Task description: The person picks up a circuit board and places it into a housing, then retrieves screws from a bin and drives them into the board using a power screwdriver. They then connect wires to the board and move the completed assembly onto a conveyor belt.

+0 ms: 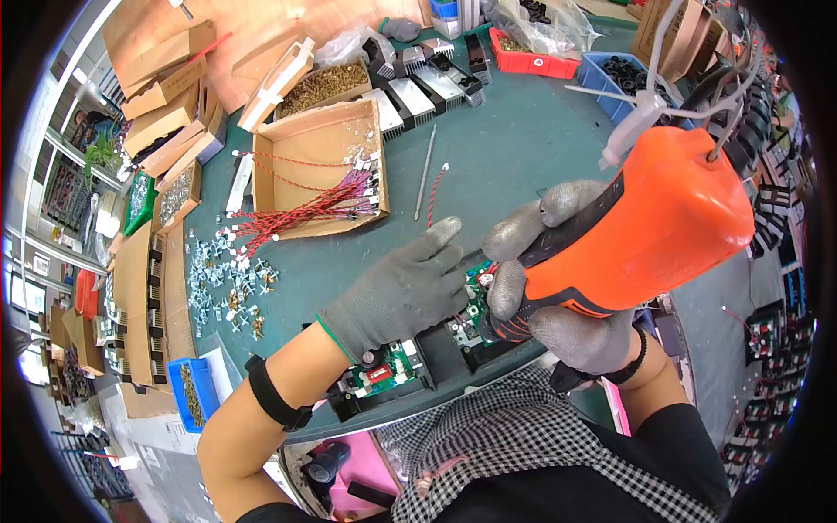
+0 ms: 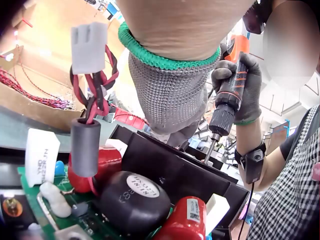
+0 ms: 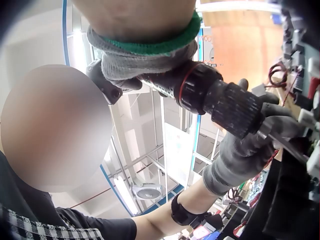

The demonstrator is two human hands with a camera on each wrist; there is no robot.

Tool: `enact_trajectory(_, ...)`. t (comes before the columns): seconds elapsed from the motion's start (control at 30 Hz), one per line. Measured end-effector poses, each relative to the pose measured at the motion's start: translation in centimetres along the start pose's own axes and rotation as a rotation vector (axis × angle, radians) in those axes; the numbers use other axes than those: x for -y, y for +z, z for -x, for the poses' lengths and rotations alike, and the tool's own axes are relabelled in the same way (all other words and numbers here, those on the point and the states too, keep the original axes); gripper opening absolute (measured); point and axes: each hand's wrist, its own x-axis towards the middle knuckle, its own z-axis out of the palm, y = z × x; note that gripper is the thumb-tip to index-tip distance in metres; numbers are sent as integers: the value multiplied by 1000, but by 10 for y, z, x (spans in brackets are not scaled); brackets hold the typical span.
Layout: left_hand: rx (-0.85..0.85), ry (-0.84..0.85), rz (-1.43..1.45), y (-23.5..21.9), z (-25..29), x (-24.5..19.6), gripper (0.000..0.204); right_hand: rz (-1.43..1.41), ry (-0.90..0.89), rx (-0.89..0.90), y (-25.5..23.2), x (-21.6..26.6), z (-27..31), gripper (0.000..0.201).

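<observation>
My gloved right hand [image 1: 575, 340] grips an orange and black power drill [image 1: 645, 227], its thumb and fingers wrapped round the body. In the left wrist view, the drill's chuck [image 2: 223, 117] carries a long bit [image 2: 211, 149] that points down at the black housing [image 2: 150, 175]. My gloved left hand [image 1: 397, 292] lies over the housings beside the bit, fingers extended and partly overlapping the work. Below its wrist shows a green circuit board [image 1: 403, 368] with red and black components. A white connector [image 2: 89, 47] on red and black twisted wires stands up in front of the left wrist camera.
A cardboard box [image 1: 318, 228] holds red twisted wires. Loose screws or small metal parts [image 1: 231, 275] lie left of it. Metal heat sinks [image 1: 410, 98], a red bin [image 1: 532, 63] and a blue bin [image 1: 602, 103] line the back. A thin rod [image 1: 425, 174] lies mid-table.
</observation>
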Motion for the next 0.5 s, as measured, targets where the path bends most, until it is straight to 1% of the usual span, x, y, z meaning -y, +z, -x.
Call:
enact_trajectory(0.23,-26,-37,48,1,2,0,18,3,131,25,3,-2,4,34)
enact_trajectory(0.33,-42,-69,89,0,3,-1,18,87,110,74,6,-3,9,29)
enact_trajectory(0.43,-107,-171,304,3,3,-3,19,260,-15,126,10,-11,11,40)
enact_trajectory(0.5,-176,-294,676,11,4,-4,22,346,-119,180,15,-16,9,52)
